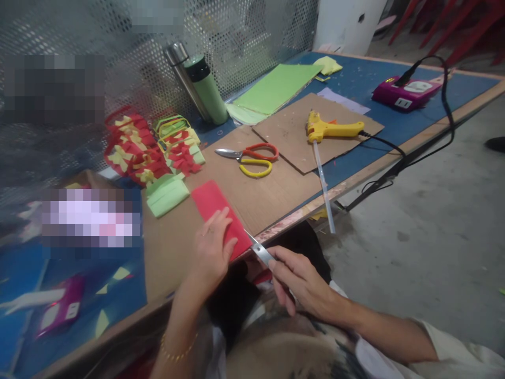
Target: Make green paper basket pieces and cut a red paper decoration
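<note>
My left hand [213, 247] lies flat with fingers stretched out on a folded red paper sheet [215, 202], pressing it down on a brown cardboard mat [260, 195] near the table's front edge. My right hand [300, 281] is closed round a metal utility knife [258, 250]. The blade tip touches the red paper's right edge beside my left fingers.
Red-and-yellow scissors [252, 158] and a yellow glue gun [331, 129] with a glue stick lie on cardboard further back. A pile of red, yellow and green paper crafts [150, 147], green paper strips [168, 195], a green flask [207, 89], green sheets [276, 87] and a magenta power strip [406, 93] stand around.
</note>
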Tool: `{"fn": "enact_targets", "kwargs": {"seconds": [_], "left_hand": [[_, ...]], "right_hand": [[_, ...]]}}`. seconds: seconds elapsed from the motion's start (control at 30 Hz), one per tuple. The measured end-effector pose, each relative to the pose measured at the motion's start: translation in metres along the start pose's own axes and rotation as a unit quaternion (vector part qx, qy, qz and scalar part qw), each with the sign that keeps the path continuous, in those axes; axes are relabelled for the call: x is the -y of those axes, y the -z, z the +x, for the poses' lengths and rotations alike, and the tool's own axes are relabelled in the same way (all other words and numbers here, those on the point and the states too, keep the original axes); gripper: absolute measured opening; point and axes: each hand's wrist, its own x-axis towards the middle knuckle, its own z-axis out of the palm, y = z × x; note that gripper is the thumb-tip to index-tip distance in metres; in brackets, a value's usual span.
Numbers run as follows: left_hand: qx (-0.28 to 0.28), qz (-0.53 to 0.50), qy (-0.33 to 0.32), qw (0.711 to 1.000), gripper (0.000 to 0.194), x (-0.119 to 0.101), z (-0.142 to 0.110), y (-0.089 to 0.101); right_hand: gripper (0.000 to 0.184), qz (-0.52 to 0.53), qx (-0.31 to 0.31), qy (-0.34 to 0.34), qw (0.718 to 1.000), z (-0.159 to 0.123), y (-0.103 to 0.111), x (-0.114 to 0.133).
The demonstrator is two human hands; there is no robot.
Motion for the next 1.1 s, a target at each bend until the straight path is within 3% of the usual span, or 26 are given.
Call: {"fn": "enact_targets", "kwargs": {"seconds": [1.1], "left_hand": [[0.001,-0.012,0.001,1.0,0.037,0.0,0.0,0.002]], "right_hand": [[0.05,0.028,-0.013,0.01,0.999,0.009,-0.01,-0.001]]}}
